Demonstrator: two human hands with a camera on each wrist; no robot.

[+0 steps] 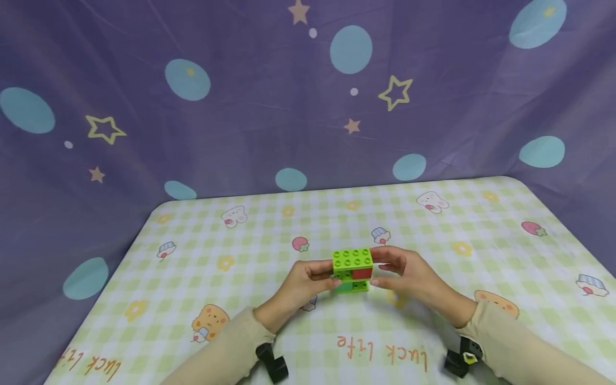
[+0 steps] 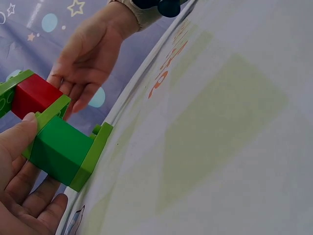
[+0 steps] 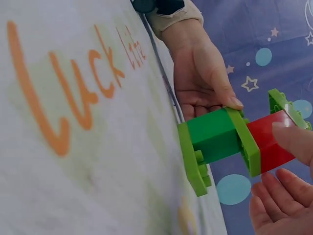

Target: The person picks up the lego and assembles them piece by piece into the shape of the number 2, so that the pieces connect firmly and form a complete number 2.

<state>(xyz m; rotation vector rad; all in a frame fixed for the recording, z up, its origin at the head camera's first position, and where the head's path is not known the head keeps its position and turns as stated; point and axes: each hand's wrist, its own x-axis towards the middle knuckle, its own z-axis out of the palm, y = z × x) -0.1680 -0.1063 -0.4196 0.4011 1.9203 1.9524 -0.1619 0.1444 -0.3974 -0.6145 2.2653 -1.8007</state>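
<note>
A small stack of toy building bricks [image 1: 352,260] stands upright over the cloth. It has lime-green studded plates at top, middle and bottom, a red brick [image 2: 35,96] under the top plate and a green brick [image 3: 214,134] under the middle one. My left hand [image 1: 302,283] pinches its left side, thumb at the middle plate and fingers behind. My right hand [image 1: 403,270] is around the right side with fingers and thumb apart, fingertips right at the top plate's edge. In the right wrist view its thumb [image 3: 296,139] overlaps the red brick.
The table [image 1: 269,230] wears a green-checked cloth with printed cakes, strawberries and lettering. Behind it hangs a purple curtain [image 1: 260,133] with stars and blue ovals. A black strap device [image 1: 271,363] sits at each wrist.
</note>
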